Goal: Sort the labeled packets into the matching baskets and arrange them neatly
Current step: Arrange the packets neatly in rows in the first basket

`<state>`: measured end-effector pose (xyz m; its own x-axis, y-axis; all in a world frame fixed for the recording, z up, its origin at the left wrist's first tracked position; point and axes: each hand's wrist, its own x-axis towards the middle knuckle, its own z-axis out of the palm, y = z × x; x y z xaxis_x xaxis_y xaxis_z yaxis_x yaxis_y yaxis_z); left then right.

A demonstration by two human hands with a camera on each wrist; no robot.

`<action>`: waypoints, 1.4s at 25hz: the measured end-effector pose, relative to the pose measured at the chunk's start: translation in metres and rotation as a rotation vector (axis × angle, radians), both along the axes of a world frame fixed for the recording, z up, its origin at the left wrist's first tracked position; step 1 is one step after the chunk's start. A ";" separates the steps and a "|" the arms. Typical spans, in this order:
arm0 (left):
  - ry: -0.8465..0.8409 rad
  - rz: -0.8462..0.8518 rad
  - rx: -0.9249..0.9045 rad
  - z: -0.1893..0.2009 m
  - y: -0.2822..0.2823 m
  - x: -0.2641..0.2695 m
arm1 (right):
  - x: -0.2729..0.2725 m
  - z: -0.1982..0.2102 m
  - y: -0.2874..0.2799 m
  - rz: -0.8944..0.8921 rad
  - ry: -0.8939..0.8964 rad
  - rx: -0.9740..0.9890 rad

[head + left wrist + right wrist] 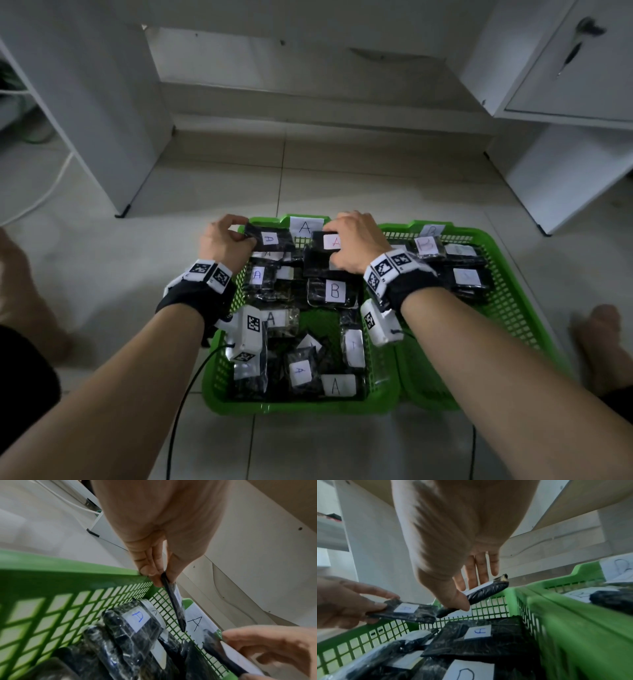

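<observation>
Two green baskets stand side by side on the floor: the left basket carries an A tag, the right basket a B tag. My left hand pinches a black A-labelled packet over the left basket's far left corner. My right hand grips another black packet with a red A label, near that basket's far wall. Several black packets lie loose in the left basket, mostly A, with one B packet in the middle.
Several packets lie in the right basket's far end. White cabinet sides flank the tiled floor beyond the baskets. A bare foot rests at the left and another foot at the right. Black cables trail from both wrists.
</observation>
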<state>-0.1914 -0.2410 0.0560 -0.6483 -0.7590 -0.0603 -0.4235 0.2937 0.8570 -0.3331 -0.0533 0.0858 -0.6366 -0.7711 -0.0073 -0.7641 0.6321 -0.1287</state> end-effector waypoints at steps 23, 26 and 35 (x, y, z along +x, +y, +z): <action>-0.352 -0.455 -0.512 -0.014 0.002 -0.032 | 0.013 -0.022 -0.004 -0.040 -0.082 -0.006; -0.442 -0.549 -0.480 -0.011 0.004 -0.031 | 0.024 -0.021 -0.002 -0.017 -0.150 0.040; -0.536 -0.821 -0.453 0.021 0.014 0.022 | 0.079 -0.029 0.004 0.159 -0.425 0.339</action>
<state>-0.1692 -0.2267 0.0775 -0.9419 -0.1276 -0.3107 -0.2404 0.9021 0.3583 -0.2539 -0.0491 0.0572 -0.3998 -0.7673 -0.5015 -0.7785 0.5730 -0.2562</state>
